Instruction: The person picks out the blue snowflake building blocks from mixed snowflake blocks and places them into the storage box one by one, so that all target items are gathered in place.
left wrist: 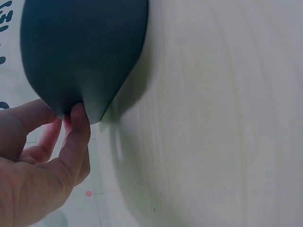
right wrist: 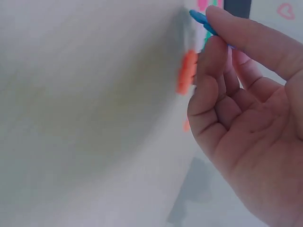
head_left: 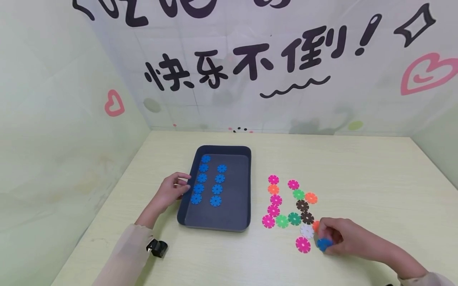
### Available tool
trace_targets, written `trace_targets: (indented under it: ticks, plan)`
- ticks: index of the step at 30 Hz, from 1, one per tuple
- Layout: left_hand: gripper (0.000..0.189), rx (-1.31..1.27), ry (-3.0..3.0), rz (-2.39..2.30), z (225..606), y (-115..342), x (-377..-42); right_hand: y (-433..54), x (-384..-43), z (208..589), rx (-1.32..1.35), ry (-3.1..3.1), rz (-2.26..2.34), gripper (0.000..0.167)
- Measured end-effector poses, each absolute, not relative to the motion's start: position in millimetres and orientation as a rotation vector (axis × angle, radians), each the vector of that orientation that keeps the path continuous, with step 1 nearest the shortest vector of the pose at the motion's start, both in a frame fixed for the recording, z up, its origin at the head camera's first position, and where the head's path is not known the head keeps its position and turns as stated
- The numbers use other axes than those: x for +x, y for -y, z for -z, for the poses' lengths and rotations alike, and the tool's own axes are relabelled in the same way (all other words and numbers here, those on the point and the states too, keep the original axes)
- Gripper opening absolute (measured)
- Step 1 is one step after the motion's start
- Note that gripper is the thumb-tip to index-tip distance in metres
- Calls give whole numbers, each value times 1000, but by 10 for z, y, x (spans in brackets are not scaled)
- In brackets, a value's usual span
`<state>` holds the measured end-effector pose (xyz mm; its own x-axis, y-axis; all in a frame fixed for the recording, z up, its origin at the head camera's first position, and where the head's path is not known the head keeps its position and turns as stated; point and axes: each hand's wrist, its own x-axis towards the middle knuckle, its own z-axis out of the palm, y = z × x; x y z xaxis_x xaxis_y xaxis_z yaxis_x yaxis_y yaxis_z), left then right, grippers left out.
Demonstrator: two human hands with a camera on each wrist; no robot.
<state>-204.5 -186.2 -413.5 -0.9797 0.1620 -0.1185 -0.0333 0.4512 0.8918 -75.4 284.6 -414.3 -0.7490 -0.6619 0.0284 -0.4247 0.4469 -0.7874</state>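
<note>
A dark grey tray [head_left: 240,190] lies on the table, with two columns of blue notched plastic discs [head_left: 202,178] inside it. My left hand [head_left: 171,190] holds the tray's left side; in the left wrist view the thumb and fingers pinch its rim [left wrist: 85,61]. Between thumb and forefinger, my right hand [head_left: 345,236] pinches a blue disc [head_left: 324,244], seen nearly edge-on in the right wrist view [right wrist: 201,18]. This hand is low over the table, right of a white disc [head_left: 307,231] and a pink disc [head_left: 303,245]. It partly covers an orange disc [head_left: 316,226].
Right of the tray, more notched discs lie on the table: pink [head_left: 276,200], orange [head_left: 311,198], green [head_left: 282,221] and dark brown [head_left: 302,205]. Behind the table [head_left: 343,159] hangs a white printed backdrop [head_left: 229,107]. A black wrist device [head_left: 157,248] sits at the left sleeve.
</note>
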Motion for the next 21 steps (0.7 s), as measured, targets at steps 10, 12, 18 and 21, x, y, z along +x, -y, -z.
trace_targets:
  ticks: [10, 12, 18, 21]
  plan:
    - [31, 129, -2507, -1571, 4106, 1860, -2028, -2387, -952, 3767, -1008, -2410, 1136, 15]
    - [30, 128, -2509, -1570, 4106, 1865, -2027, -2242, -1040, 3714, -991, -2406, 1137, 15]
    - [30, 113, -2506, -1581, 4107, 1866, -2018, -1772, -1409, 3654, -945, -2408, 1181, 19]
    - [30, 105, -2504, -1582, 4105, 1858, -2025, -1553, -1625, 3626, -965, -2454, 1242, 20]
